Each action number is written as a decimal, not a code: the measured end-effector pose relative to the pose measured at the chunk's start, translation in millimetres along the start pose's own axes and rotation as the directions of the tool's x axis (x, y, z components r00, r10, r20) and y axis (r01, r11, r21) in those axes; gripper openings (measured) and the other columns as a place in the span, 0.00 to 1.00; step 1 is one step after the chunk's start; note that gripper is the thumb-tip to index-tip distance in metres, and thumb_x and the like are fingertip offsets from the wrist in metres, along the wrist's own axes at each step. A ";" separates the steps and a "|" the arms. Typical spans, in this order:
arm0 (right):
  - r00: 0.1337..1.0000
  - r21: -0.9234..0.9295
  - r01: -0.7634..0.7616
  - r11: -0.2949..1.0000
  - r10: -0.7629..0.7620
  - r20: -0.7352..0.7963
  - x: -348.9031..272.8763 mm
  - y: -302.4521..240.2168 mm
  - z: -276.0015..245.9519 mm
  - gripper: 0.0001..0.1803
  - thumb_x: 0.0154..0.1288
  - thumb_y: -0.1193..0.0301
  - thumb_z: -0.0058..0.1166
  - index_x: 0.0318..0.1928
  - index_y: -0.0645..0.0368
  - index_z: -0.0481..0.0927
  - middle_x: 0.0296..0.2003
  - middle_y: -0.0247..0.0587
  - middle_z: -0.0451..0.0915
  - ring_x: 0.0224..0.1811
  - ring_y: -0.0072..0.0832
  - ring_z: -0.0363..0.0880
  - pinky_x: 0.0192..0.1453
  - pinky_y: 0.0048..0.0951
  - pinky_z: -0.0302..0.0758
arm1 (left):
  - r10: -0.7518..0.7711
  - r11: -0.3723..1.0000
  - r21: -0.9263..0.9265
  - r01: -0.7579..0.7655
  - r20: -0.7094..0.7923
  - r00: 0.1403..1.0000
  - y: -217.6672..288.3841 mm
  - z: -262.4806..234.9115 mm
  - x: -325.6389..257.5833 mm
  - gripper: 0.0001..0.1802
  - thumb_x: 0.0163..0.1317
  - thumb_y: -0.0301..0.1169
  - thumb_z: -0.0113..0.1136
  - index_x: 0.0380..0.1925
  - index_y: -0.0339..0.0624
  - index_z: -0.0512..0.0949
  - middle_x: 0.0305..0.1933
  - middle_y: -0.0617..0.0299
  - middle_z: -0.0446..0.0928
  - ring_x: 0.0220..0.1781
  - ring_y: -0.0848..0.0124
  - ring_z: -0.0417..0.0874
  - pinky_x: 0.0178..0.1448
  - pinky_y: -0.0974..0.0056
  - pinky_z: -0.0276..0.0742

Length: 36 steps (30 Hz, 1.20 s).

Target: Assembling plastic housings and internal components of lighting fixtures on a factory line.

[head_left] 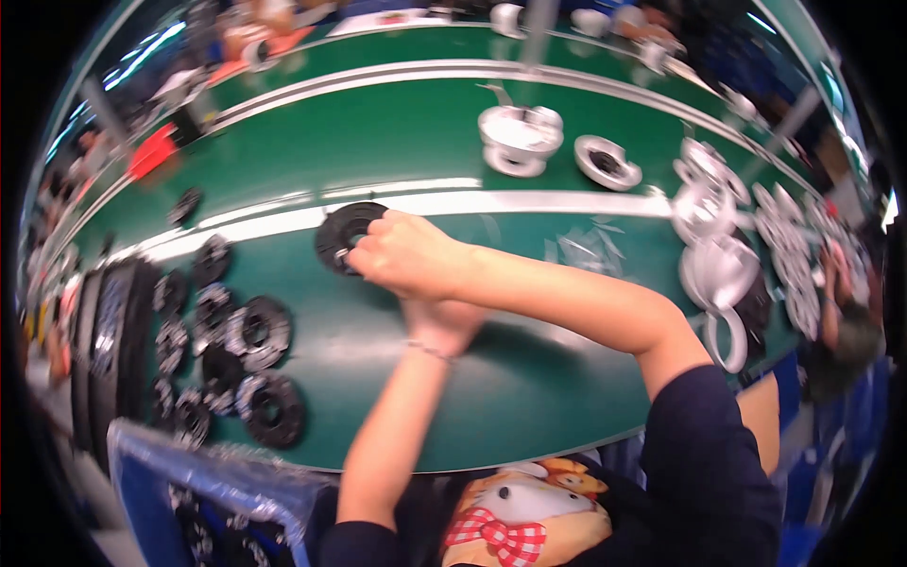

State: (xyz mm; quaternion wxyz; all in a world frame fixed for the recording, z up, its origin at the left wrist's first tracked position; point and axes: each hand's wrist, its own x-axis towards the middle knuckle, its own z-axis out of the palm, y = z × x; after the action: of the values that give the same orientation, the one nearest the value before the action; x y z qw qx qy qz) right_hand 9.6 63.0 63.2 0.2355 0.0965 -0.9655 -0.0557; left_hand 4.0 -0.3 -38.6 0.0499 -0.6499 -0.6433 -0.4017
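Above the green table [368, 397], a round black ring-shaped part [335, 231] is tilted at the fingers of my right hand [411, 253]. That hand is closed at the ring's near right edge, with its forearm reaching in from the right. Beneath it, crossing under the right wrist, is my left hand [444, 323]. Its fingers are hidden behind the right hand, so its grip does not show. To the left lie several similar black ring parts [274, 409], some with shiny bits on them.
Clear plastic pieces [590, 248] lie right of my hands. White round housings [520, 137] and a white ring [607, 163] stand farther back. Several silvery white parts [720, 269] are stacked at right. A blue plastic-lined bin [213, 477] holds black parts at lower left. Other people work around.
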 end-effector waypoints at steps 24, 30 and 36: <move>0.286 -0.273 -0.947 0.170 0.835 -0.470 -336.2 -140.4 -172.4 0.06 0.44 0.76 0.58 0.27 0.59 0.76 0.20 0.39 0.74 0.23 0.36 0.73 0.36 0.34 0.69 | 0.024 -0.661 -0.559 0.500 0.651 0.759 66.7 -18.2 14.8 0.38 0.55 0.58 0.42 0.60 0.46 0.53 0.63 0.52 0.52 0.62 0.47 0.56 0.50 0.33 0.63; 0.585 0.256 -0.752 0.607 0.794 -0.164 -223.3 -167.2 -123.0 0.13 0.38 0.73 0.65 0.30 0.58 0.79 0.15 0.30 0.72 0.13 0.24 0.68 0.17 0.23 0.62 | -0.052 -0.740 -0.548 0.390 0.625 0.779 60.7 -22.2 15.9 0.41 0.52 0.61 0.43 0.59 0.46 0.53 0.63 0.48 0.51 0.60 0.43 0.57 0.52 0.33 0.60; 0.543 0.269 -0.831 0.487 0.816 0.198 -200.3 -156.8 -98.6 0.35 0.39 0.59 0.65 0.49 0.59 0.70 0.47 0.44 0.69 0.45 0.39 0.69 0.46 0.39 0.64 | -0.076 -0.765 -0.536 0.358 0.627 0.775 58.0 -21.9 12.6 0.41 0.52 0.61 0.41 0.59 0.46 0.53 0.62 0.48 0.53 0.60 0.44 0.57 0.52 0.32 0.60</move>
State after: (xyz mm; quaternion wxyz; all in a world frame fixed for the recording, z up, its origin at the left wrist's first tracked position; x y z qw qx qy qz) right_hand 255.0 -53.4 37.4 0.1925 -0.3395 -0.8928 0.2249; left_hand 42.8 -12.7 9.7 -0.7383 -0.0835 -0.0763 -0.6649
